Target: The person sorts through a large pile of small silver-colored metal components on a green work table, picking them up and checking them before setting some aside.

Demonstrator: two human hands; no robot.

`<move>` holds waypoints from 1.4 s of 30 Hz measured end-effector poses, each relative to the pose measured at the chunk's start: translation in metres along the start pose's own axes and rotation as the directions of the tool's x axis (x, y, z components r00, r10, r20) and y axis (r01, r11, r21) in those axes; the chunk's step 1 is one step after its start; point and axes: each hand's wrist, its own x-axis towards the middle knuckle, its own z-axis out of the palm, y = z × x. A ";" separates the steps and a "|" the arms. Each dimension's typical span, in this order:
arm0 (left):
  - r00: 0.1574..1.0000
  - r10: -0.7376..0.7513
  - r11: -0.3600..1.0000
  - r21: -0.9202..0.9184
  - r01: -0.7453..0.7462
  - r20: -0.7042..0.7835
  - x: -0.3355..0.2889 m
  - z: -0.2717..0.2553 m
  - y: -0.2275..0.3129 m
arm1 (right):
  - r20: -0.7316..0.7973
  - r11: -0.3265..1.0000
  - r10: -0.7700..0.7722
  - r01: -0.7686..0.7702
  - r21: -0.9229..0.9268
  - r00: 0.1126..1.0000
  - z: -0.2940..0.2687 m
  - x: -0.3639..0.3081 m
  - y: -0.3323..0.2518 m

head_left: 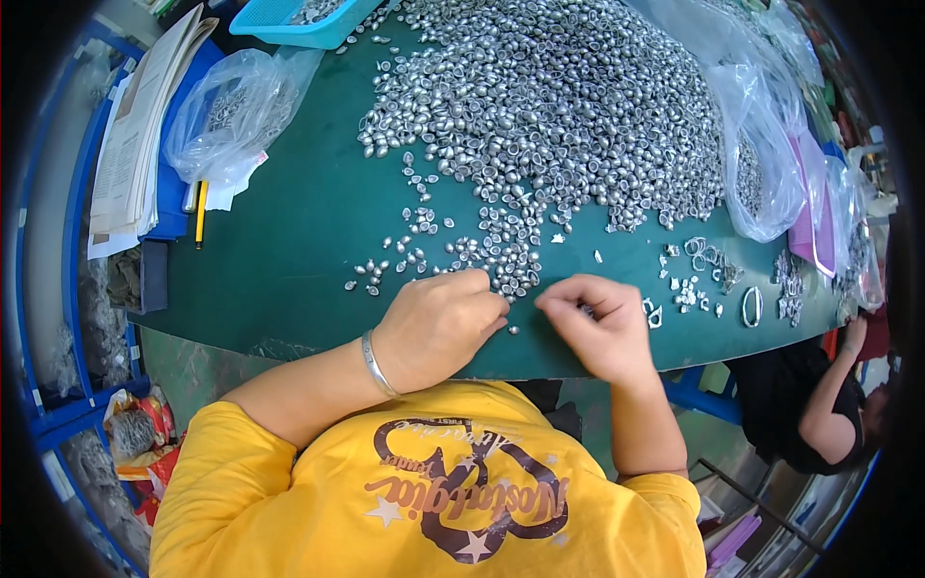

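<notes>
A large heap of small silver teardrop-shaped metal pieces (559, 106) covers the far middle of the green table. From it a looser trail of the same pieces (506, 246) runs down toward my hands. My left hand (438, 323), wearing a silver bangle (374, 361), rests at the near end of this trail with its fingers curled under; what they hold, if anything, is hidden. Across a narrow gap, my right hand (607, 323) is closed, thumb against the index finger. A bit of silver metal (585, 308) shows inside its curled fingers.
Odd silver scraps and rings (689, 289) lie right of my right hand. Clear plastic bags (761, 164) and a purple basket (814, 207) stand at the right. Far left are a blue basket (299, 27), a bagged batch (231, 116), papers (140, 135) and a yellow pencil (200, 217). Another person (819, 405) sits at right.
</notes>
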 end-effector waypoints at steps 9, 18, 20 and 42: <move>0.814 -0.395 -0.043 -0.894 0.447 0.426 -0.002 -0.034 -0.016 | 0.040 0.898 -0.282 0.279 -0.341 0.958 0.005 0.005 0.006; 0.994 -0.093 0.994 -0.057 0.090 -0.049 0.010 -0.009 -0.005 | 0.066 0.886 -0.307 0.311 -0.343 0.949 0.009 0.011 -0.002; 0.995 -0.093 0.996 0.011 0.094 -0.022 0.008 -0.005 0.000 | 0.090 0.776 -0.373 0.364 -0.515 0.923 0.016 0.011 0.001; 0.822 -0.393 -0.202 -0.911 0.360 0.412 0.004 -0.032 -0.030 | 0.046 0.939 0.111 -0.120 0.322 0.993 0.001 0.021 0.007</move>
